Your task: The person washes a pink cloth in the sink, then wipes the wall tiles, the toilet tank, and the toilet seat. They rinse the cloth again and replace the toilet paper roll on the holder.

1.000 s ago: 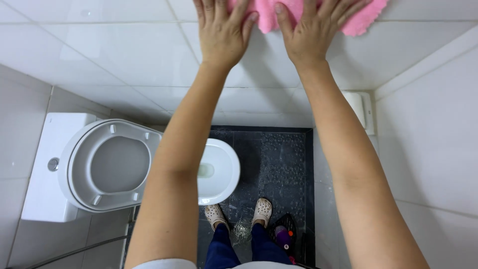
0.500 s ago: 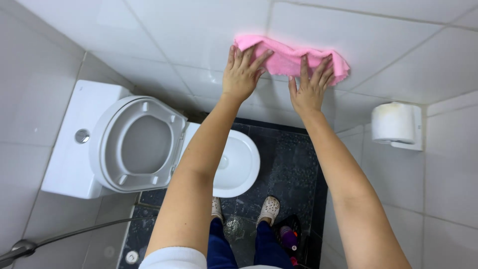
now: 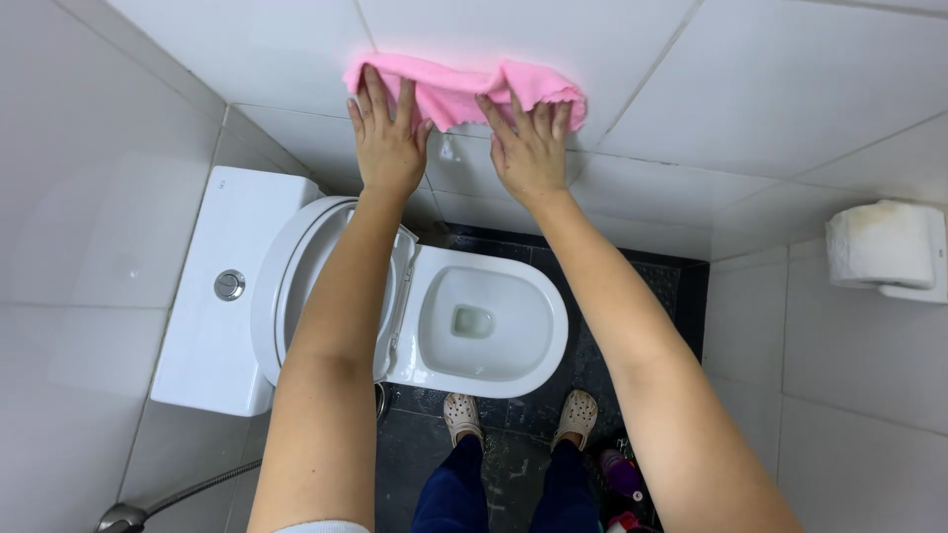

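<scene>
A pink cloth [image 3: 464, 89] lies bunched flat against a white tiled wall [image 3: 750, 89], stretched sideways across a grout line. Both hands press it there with no closed grip: the left hand [image 3: 388, 143] is spread open, palm to the wall, its fingers [image 3: 380, 94] lying over the cloth's left end, and the right hand [image 3: 530, 148] is likewise open and flat, its fingertips on the cloth's lower right edge. Most of the cloth sits above the fingers, with the palms on bare tile just under it. A small wet smear shows on the tile between the two hands.

Below the arms stands a white toilet [image 3: 484, 326] with seat and lid raised against the cistern [image 3: 232, 286], which carries a round flush button. The floor [image 3: 632, 345] is dark and speckled. The person's feet in pale clogs [image 3: 578, 415] stand before the bowl. A paper roll [image 3: 879, 247] hangs on the right-hand wall, and a spray hose [image 3: 148, 508] shows at lower left.
</scene>
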